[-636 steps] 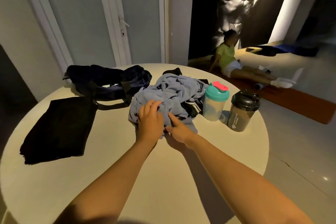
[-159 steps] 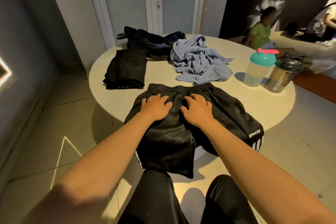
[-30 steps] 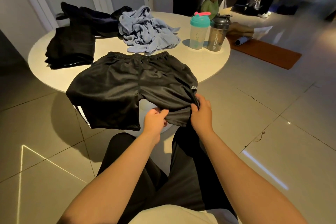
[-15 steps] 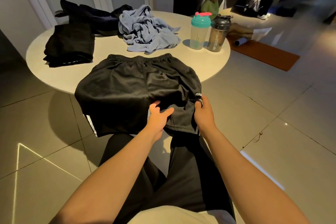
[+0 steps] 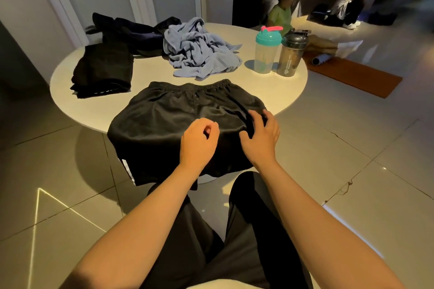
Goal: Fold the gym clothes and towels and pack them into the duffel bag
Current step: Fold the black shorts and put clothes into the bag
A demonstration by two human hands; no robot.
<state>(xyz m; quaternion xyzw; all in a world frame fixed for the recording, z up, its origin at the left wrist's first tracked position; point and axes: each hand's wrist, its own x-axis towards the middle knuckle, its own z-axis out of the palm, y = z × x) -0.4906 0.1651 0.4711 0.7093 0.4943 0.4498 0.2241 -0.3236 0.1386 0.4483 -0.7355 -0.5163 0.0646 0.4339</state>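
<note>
left hand (image 5: 199, 142) grip hidden; dark shaker (image 5: 292, 55) label unreadable
</note>
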